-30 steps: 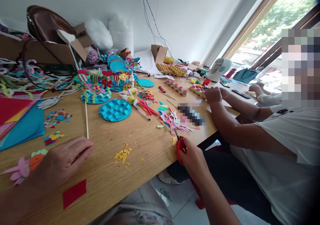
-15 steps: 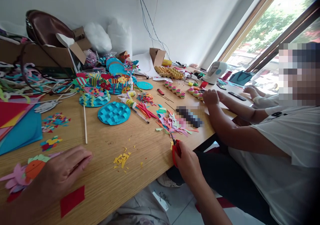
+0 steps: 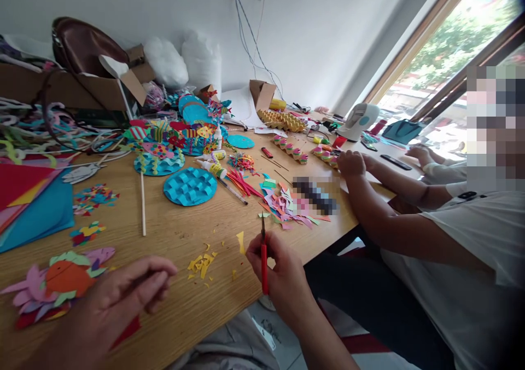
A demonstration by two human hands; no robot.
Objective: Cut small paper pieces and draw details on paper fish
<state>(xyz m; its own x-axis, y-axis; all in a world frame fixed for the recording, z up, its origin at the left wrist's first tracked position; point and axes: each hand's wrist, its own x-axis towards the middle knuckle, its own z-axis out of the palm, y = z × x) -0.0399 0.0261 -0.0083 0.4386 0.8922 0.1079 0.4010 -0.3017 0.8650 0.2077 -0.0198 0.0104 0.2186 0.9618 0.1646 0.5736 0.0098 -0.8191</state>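
Note:
My right hand (image 3: 283, 269) grips a pair of red-handled scissors (image 3: 264, 263), its blades pointing up and away over the table's front edge. A yellow paper scrap (image 3: 240, 243) sticks up at the fingertips of that hand. My left hand (image 3: 131, 285) hovers above the table with loosely bent fingers and nothing visible in them. Partly hidden beneath it lies a piece of red paper (image 3: 128, 330). Beside its wrist is a pile of paper fish cutouts (image 3: 69, 277), an orange one on top. Small yellow scraps (image 3: 202, 264) lie between my hands.
A round blue woven-paper piece (image 3: 190, 186), glue bottles (image 3: 213, 168) and pastel paper scraps (image 3: 287, 204) lie farther in. Coloured paper sheets (image 3: 36, 211) are at the left. A co-worker's hands (image 3: 351, 163) rest on the table at the right.
My right hand has moved left with the scissors and the yellow scrap, turning the scissors upright. My left hand has shifted right, over the red paper, and its fingers have loosened.

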